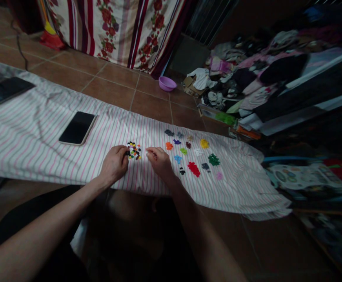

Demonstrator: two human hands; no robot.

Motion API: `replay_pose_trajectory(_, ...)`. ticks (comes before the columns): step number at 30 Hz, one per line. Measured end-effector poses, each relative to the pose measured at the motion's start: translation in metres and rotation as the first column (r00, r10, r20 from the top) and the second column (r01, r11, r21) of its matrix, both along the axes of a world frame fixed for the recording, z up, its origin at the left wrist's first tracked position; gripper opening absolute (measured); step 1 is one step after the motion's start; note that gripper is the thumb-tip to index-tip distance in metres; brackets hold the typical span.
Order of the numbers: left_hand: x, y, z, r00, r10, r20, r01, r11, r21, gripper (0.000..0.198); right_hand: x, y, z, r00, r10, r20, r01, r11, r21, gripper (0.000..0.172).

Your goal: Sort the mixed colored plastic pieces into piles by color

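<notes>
A small heap of mixed-colour pieces (134, 150), black, yellow, orange and white among them, lies on the striped cloth (109, 129). My left hand (115, 162) rests at the heap's left edge, its fingers curled against the pieces; what they hold, if anything, is hidden. To the right of the heap, my right hand (159, 158) pinches a tiny whitish piece (148, 152) between thumb and forefinger. Beyond it sit small piles sorted by colour, such as red pieces (193, 169), dark green pieces (213, 159), yellow pieces (204, 143) and black pieces (182, 171).
A phone (77, 128) lies left of the heap, and a dark tablet-like device (8, 91) is farther left. On the tiled floor beyond stands a purple basin (167, 84). Piled clothes (247, 74) fill the back right. A floral curtain (109, 29) hangs behind.
</notes>
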State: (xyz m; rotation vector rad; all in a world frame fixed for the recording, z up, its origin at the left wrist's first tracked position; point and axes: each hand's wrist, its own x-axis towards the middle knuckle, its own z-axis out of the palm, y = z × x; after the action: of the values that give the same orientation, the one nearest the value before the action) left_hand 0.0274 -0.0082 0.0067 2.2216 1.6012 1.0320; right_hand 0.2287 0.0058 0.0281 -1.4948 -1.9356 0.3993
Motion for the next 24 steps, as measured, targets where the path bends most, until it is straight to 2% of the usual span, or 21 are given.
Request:
replay_pose_trajectory(8, -0.004, -0.001, -0.001, 1.0, -0.025, -0.011, 0.026, 0.999, 0.031, 0.028, -0.024, 0.019, -0.014, 0.998, 0.053, 0.045, -0.051, 0.997, -0.053, 0.024)
replay_pose_trajectory(19, -0.002, -0.002, -0.003, 0.997, -0.05, -0.056, 0.056, 0.991, 0.121, 0.026, -0.026, 0.022, -0.023, 0.998, 0.007, 0.067, -0.006, 1.0, -0.014, 0.017)
replay_pose_trajectory(24, 0.004, -0.006, 0.0, 0.991, -0.11, -0.075, 0.124, 0.967, 0.221, 0.021, -0.023, 0.019, -0.023, 1.0, -0.014, -0.02, 0.014, 1.0, 0.002, 0.014)
